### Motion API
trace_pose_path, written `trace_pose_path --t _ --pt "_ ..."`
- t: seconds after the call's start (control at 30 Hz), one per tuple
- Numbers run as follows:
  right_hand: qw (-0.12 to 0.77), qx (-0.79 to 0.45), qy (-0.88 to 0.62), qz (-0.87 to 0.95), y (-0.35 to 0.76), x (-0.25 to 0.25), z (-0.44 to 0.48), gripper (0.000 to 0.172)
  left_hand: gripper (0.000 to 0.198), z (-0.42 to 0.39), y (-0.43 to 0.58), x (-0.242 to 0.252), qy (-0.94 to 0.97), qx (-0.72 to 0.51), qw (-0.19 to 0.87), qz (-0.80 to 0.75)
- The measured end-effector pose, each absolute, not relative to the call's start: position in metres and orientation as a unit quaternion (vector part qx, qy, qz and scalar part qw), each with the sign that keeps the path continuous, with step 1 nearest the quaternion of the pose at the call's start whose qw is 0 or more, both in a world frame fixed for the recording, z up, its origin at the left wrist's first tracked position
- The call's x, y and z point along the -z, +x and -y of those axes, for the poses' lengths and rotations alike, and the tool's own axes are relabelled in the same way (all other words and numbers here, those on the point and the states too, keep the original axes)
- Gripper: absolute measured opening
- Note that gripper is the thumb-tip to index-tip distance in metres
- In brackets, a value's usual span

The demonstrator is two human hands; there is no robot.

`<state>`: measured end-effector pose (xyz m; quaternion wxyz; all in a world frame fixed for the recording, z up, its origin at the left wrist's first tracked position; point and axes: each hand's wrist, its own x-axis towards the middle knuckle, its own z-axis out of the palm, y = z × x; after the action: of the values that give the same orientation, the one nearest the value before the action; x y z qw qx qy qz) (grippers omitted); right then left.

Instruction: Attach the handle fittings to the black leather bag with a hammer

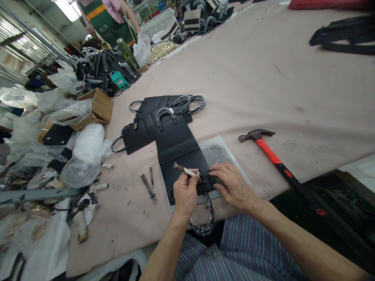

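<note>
My left hand (186,193) is closed around a metal punch (184,169) with a pale wrapped middle, tilted over the black bag panel (178,156). The punch's lower end, by a handle's base, is hard to make out. My right hand (230,181) lies on the panel's right edge, fingers resting on it and thumb apart. A plastic-wrapped handle (209,218) loops off the panel toward my lap. Under the panel lies a pale board (219,150) with a worn grey surface. More black panels (143,130) with wrapped handles lie beyond.
A claw hammer (269,152) with a red and black handle lies on the right. A pronged punch (149,188) and a thin metal rod (151,176) lie left. Plastic bags and a cardboard box (101,107) crowd the left edge. Another person (108,19) stands beyond the table.
</note>
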<state>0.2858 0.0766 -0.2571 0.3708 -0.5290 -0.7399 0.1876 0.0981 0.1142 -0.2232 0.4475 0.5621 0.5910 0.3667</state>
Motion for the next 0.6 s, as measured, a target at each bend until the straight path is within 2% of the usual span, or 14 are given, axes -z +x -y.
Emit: trace_pose_path --t 0.17,0.27,0.33,0.43,0.5,0.6 --pt "0.463 -0.200 -0.594 0.627 0.263 0.257 -0.019 0.024 0.021 -0.096 0.096 0.219 0.533 -0.350 0.481 -0.602" --pt "0.501 -0.275 -0.674 0.468 0.248 0.258 0.021 0.020 0.022 -0.087 0.095 0.220 0.525 -0.349 0.487 -0.605" --pt "0.491 -0.390 -0.701 0.339 0.241 0.258 0.034 0.028 0.021 -0.085 0.095 0.220 0.524 -0.352 0.484 -0.606" --pt "0.470 -0.574 -0.645 0.182 0.234 0.254 0.030 0.050 0.021 -0.086 0.095 0.221 0.513 -0.355 0.486 -0.612" --pt "0.483 -0.633 -0.596 0.106 0.230 0.250 0.017 0.058 0.022 -0.089 0.094 0.222 0.498 -0.357 0.502 -0.611" --pt "0.515 -0.649 -0.560 0.023 0.225 0.242 -0.001 0.057 0.025 -0.093 0.094 0.223 0.469 -0.357 0.535 -0.606"
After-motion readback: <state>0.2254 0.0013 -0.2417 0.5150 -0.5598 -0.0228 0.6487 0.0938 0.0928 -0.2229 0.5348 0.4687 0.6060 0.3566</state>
